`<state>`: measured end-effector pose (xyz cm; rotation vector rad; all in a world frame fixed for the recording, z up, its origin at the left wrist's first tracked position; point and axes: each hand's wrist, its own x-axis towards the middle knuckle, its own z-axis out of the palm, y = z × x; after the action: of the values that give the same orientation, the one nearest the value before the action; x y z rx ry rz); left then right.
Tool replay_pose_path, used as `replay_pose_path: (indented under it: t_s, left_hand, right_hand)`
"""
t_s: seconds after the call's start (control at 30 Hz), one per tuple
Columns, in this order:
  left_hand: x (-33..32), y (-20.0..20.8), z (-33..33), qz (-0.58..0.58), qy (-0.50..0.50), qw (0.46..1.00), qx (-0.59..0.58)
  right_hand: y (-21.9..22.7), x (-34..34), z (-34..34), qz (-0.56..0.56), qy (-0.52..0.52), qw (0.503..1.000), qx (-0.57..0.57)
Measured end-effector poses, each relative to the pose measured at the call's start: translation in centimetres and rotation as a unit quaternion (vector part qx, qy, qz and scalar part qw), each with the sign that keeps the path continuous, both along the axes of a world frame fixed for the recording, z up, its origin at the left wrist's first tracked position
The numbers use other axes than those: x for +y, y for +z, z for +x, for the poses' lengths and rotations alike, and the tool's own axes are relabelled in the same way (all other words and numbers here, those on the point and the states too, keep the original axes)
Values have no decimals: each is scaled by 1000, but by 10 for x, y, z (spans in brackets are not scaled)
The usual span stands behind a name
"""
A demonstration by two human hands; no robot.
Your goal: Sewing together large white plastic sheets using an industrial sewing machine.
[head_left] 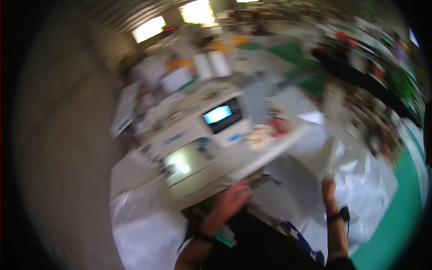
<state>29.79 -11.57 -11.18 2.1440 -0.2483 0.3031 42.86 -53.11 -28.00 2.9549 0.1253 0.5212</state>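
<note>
A white sewing machine (189, 126) with a lit screen (217, 114) stands on its pale table (243, 168). At the table's front edge is my left hand (234, 198), smeared by motion, so its fingers and any hold cannot be made out. Off to the right, my right hand (328, 186) is closed at the edge of a glossy white plastic sheet (364, 184) and appears to grip it. A dark band circles each wrist. More white plastic material (146, 220) hangs over the table's left end.
On the table's right part lie a red object (280, 127) and a small beige pile (258, 136). White stacks (177, 80) stand behind the machine. A green strip (389, 225) runs along the floor at right. Cluttered goods (360, 58) fill the far right.
</note>
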Motion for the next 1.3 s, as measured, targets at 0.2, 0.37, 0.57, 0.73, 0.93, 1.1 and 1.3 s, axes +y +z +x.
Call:
replay_pose_path:
  t_s: [0.2, 0.37, 0.57, 0.73, 0.93, 1.1, 1.3]
  left_hand:
    - [-98, -35, 31, -131, -109, 943, 285]
    - [-36, -22, 2, -231, -108, 933, 255]
    - [-20, -1, -15, -218, -181, 932, 225]
    - [-53, -2, -23, -203, -166, 940, 219]
    - [-34, 56, -46, 21, -75, 995, 57]
    - [75, 145, -109, 298, 205, 902, -237]
    - [252, 267, -273, -256, 559, 679, -402]
  right_hand:
    - [119, 182, -173, 326, 365, 822, 291]
    - [179, 12, -135, 689, 85, 680, 237]
    - [81, -89, -59, 160, -152, 965, 143]
    - [22, -51, -36, 93, -74, 959, 256]
    - [-1, -39, -3, 91, -29, 956, 276]
    - [12, -159, 62, 315, -9, 949, -14]
    - [40, -310, 63, 320, -151, 935, 22]
